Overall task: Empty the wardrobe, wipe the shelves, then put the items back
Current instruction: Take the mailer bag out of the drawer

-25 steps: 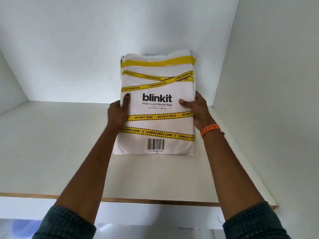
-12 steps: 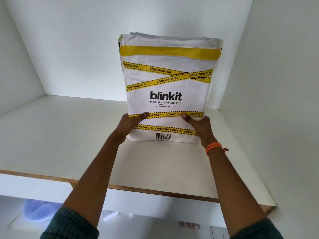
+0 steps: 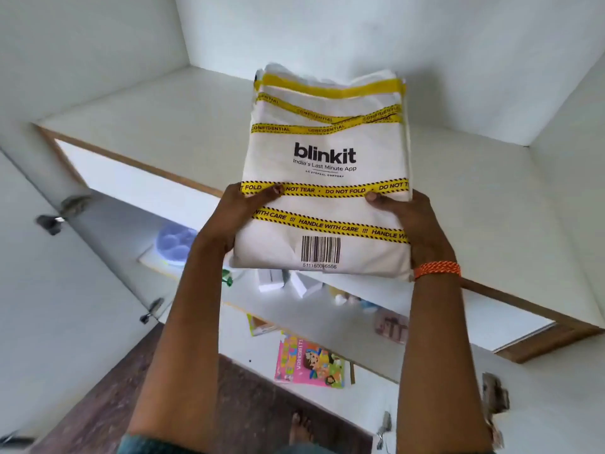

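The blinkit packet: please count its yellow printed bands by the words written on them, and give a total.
On the blinkit packet:
Plain yellow, no words: 1
CONFIDENTIAL: 2
DO NOT TEAR / DO NOT FOLD: 1
HANDLE WITH CARE: 1
Total: 5

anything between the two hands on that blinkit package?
Head view: only the white blinkit package itself, its yellow tape stripes and barcode, spans between the left hand and right hand; both grip its sides.

Package [image 3: 324, 178] hides the fingers; lower shelf items [image 3: 360, 306] blurred
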A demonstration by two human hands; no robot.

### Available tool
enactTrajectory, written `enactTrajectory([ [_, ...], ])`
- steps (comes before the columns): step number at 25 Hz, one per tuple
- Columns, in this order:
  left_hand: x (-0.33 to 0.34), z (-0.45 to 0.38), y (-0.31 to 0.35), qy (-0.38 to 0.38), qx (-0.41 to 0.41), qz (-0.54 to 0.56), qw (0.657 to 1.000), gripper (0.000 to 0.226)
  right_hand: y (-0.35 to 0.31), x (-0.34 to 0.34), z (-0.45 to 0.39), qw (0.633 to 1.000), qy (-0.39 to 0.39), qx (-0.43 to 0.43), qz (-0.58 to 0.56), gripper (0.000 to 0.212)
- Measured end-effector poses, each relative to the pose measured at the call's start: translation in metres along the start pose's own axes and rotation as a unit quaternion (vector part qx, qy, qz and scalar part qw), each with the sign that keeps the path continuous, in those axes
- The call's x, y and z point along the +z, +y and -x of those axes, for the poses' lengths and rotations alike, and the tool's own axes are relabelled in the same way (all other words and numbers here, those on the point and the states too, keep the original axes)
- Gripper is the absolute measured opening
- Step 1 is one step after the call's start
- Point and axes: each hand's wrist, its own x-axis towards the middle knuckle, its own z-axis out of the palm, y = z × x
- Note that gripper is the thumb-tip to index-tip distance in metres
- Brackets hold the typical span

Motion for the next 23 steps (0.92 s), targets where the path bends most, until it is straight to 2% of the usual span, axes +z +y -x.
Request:
enactTrajectory([
  [3, -0.059, 0.077, -0.010, 0.043, -0.067, 0.124, 0.989, 0.028, -0.001, 0.054, 0.031, 0.993, -0.115, -0.002, -0.010, 0.032],
  [5, -0.105, 0.135, -0.021, 0.103, -0.116, 0.195, 0.968, 0.032, 0.007, 0.102, 0.055, 0.981, -0.189, 0.041, -0.024, 0.032],
  [7, -0.150, 0.200, -0.040, 0.173, -0.168, 0.217, 0.946, 0.035, 0.031, 0.162, 0.082, 0.961, -0.257, 0.099, -0.035, 0.027],
  [9, -0.184, 0.272, -0.073, 0.237, -0.206, 0.250, 0.916, 0.025, 0.077, 0.228, 0.120, 0.936, -0.319, 0.151, -0.010, 0.026],
  [11, -0.207, 0.346, -0.118, 0.309, -0.232, 0.306, 0.870, 0.022, 0.130, 0.289, 0.166, 0.903, -0.377, 0.203, 0.048, 0.027],
  [14, -0.213, 0.450, -0.188, 0.427, -0.249, 0.393, 0.775, 0.032, 0.201, 0.362, 0.236, 0.822, -0.479, 0.272, 0.143, 0.036],
  [18, -0.198, 0.569, -0.272, 0.601, -0.196, 0.467, 0.619, 0.031, 0.289, 0.460, 0.345, 0.666, -0.632, 0.325, 0.227, 0.038],
  [20, -0.186, 0.614, -0.311, 0.687, -0.150, 0.466, 0.538, 0.045, 0.334, 0.497, 0.405, 0.572, -0.706, 0.338, 0.244, 0.042],
  [21, -0.179, 0.631, -0.327, 0.718, -0.126, 0.468, 0.499, 0.057, 0.353, 0.509, 0.431, 0.520, -0.735, 0.351, 0.258, 0.051],
  [23, -0.164, 0.655, -0.349, 0.756, -0.086, 0.479, 0.438, 0.087, 0.380, 0.524, 0.471, 0.440, -0.775, 0.358, 0.278, 0.062],
])
